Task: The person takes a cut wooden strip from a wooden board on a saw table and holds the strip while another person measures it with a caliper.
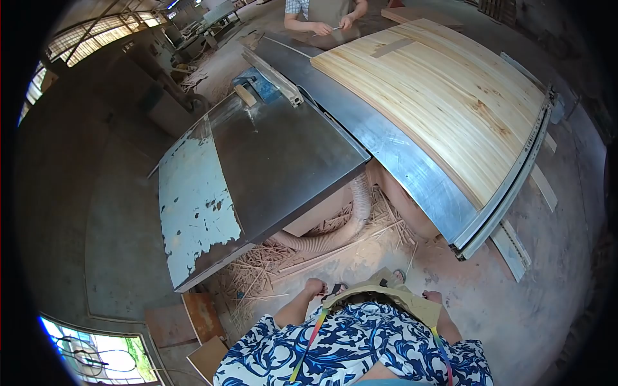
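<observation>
My left hand [315,287] hangs low beside my body at the bottom of the view, its fingers curled in; whatever might be inside is hidden. On the other side of my apron, my right hand [432,296] is also low and mostly seen from above, its fingers hard to make out. Neither hand touches the machine. In front of me stands a saw table with a dark top [283,148] and a bare metal sliding part [412,164]. A wide pale wooden panel [444,96] lies over the metal part.
Across the table a co-worker's hands [335,27] hold something small. A rail [524,174] edges the panel's right side. A ribbed hose [341,238] and wood scraps [257,270] lie below the table. A small wood block [245,96] rests on the far side.
</observation>
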Action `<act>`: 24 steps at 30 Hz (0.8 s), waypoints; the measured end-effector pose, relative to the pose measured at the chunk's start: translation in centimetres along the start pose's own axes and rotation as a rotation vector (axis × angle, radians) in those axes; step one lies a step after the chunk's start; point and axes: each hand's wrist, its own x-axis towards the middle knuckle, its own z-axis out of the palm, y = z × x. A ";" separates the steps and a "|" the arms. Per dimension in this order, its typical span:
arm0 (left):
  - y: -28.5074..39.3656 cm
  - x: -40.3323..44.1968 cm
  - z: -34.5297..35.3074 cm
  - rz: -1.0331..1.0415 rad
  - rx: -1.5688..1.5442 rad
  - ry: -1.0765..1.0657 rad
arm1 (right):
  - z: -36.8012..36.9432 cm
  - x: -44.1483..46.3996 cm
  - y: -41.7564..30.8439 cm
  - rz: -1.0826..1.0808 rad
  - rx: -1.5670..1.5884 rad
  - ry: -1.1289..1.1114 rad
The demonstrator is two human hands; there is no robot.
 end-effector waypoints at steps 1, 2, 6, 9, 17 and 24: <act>0.0 0.1 0.0 0.005 0.012 0.002 | 0.1 0.3 0.2 -0.017 -0.044 -0.017; 0.0 0.2 0.0 0.011 0.023 0.004 | 0.1 0.8 0.5 -0.035 -0.088 -0.034; -5.3 4.2 -3.8 0.564 0.397 -0.185 | 1.9 -2.3 -5.1 0.308 -0.021 0.081; 0.0 2.1 -2.5 0.489 -0.164 -0.355 | 4.7 -12.9 -17.8 0.355 0.448 0.053; -2.3 1.2 -3.7 0.109 -0.104 0.000 | 2.2 -0.9 -10.8 0.358 0.175 0.095; -6.2 1.1 -5.8 0.113 -0.066 0.057 | 6.2 -2.1 -12.5 0.340 0.111 0.091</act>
